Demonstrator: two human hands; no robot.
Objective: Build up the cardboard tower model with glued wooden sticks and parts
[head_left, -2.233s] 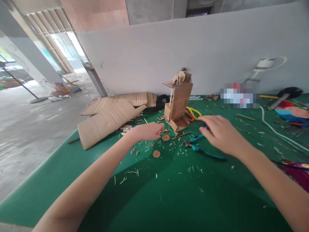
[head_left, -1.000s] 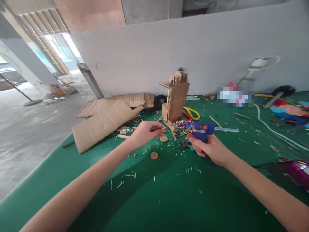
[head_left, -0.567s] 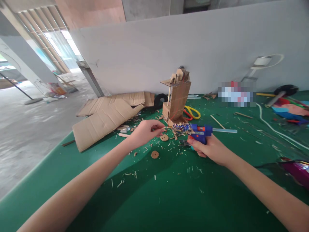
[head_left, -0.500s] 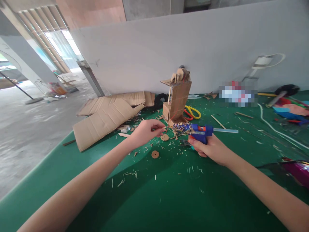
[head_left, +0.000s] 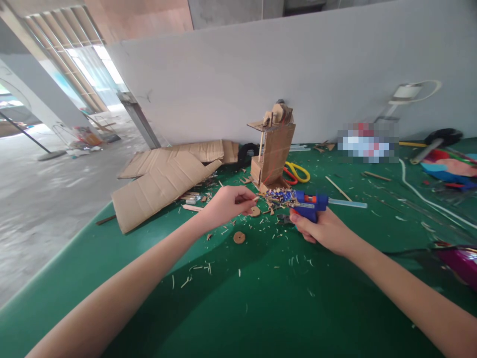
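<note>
My right hand (head_left: pixel 316 226) is wrapped round the handle of a blue hot glue gun (head_left: pixel 303 204). A clear glue stick (head_left: pixel 348 203) juts from the gun's back, and its front is crusted with scraps. My left hand (head_left: pixel 234 203) pinches a short thin wooden stick (head_left: pixel 256 199) close to the gun's nozzle end; whether the two touch I cannot tell. Just below the left fingertips lies a cardboard disc (head_left: pixel 255 211), partly covered. Another cardboard disc (head_left: pixel 239 237) with a small hole lies nearer. Behind the gun stands an upright cardboard structure (head_left: pixel 278 151) with rounded pieces on top.
Flat cardboard sheets (head_left: pixel 156 199) lie at the left on the green table (head_left: pixel 231 303). Yellow-and-red-handled scissors (head_left: pixel 298 173) and dark pliers (head_left: pixel 283 219) lie near the structure. A white cable (head_left: pixel 421 194) runs along the right. Scraps litter the middle.
The stick in my left hand now points up beside the nozzle, with its pale end showing. Both hands have barely shifted, and the glue gun has moved slightly left.
</note>
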